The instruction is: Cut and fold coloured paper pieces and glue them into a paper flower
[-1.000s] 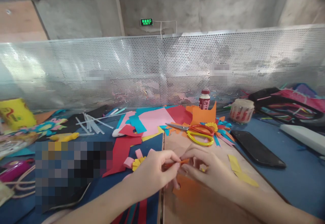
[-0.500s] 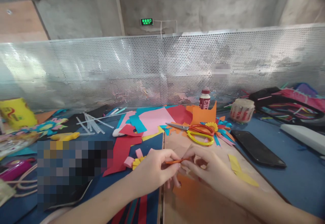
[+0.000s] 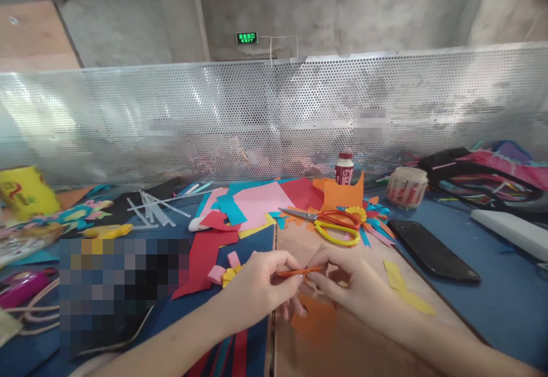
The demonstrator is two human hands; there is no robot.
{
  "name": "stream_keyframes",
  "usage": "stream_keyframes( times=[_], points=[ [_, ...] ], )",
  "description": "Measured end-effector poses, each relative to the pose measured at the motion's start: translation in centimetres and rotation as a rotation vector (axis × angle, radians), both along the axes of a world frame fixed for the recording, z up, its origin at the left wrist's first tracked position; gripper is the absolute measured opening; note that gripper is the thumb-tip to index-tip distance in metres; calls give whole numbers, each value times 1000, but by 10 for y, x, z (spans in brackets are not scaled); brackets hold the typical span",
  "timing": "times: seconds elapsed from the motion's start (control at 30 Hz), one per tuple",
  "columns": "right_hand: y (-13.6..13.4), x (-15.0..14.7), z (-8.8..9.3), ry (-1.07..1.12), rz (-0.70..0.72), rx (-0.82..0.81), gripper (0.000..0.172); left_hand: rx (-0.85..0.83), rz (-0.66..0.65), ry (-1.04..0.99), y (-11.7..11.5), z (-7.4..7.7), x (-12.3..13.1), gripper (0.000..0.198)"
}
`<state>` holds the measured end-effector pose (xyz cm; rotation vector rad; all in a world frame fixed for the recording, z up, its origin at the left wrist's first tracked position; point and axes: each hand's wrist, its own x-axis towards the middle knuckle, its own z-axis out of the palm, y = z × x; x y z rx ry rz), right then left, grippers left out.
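Over the brown board, my left hand and my right hand meet fingertip to fingertip. Both are closed, pinching a thin piece of orange paper that looks folded or rolled. Below them lies a flat orange paper piece. Beyond my hands rest scissors with red and yellow handles. A paper flower with a yellow centre and pink loops is partly hidden behind my left hand.
At right lie a black phone, yellow paper strips and a glass jar. A small bottle stands at the back. Red paper, clear glue sticks and a yellow glue gun are at left. A perforated metal screen borders the table.
My hands stay almost in place. A little more of the orange paper shows between my fingertips. The whole view has shifted slightly.
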<state>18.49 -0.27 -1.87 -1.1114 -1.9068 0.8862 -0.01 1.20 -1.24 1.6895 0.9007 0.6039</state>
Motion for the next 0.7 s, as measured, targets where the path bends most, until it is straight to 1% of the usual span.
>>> stream_keyframes(
  times=[0.13,0.27,0.53,0.6,0.7],
  points=[
    [0,0,-2,30,16,-35,20,31,28,16,1,-2,1,23],
    [0,-1,-3,92,30,-81,18,52,29,17,0,-2,0,22],
    [-3,-5,2,222,80,-249,18,87,12,37,-2,2,0,22],
    [-3,-5,4,218,82,-250,17,102,9,45,-2,1,0,21],
    [-4,-5,6,193,99,-195,12,108,7,51,-2,0,0,19]
  ],
)
